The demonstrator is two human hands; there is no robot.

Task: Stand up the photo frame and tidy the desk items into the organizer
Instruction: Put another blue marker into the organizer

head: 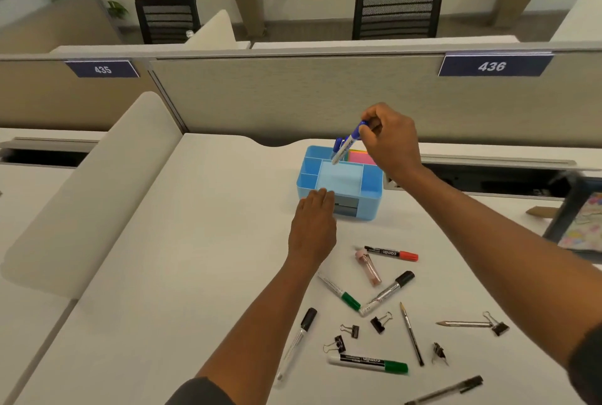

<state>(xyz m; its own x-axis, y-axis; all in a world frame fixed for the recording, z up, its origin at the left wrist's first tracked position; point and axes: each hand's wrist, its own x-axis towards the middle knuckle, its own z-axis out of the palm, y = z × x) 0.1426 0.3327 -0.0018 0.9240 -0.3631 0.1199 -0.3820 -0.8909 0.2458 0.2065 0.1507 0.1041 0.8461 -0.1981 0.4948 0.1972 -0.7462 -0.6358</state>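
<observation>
Organizer: the blue box [338, 181] sits near the back of the white desk [195, 241], with open slots on top and pink notes in a back slot
Right hand: the right hand [389, 140] pinches a blue marker [348, 144] by its top end, fingers curled round it
Why tilted: the marker points down into a back slot, where another blue one already stands, so I think it is about to be dropped in
Left hand: the left hand [312, 225] lies with fingers fairly straight, tips touching the front of the box, holding nothing
Why there: it likely keeps the box from sliding
Photo frame: the dark frame [576, 222] is at the far right edge of the desk; it looks leaned or tilted, but I cannot tell if it stands on its own
Still to tidy: a red marker [392, 253], green markers, black markers, a pink tube [368, 267], pencils, pens and black clips lie loose near the front
Room: an office with grey walls marked 435 and 436, black chairs and plants behind
</observation>
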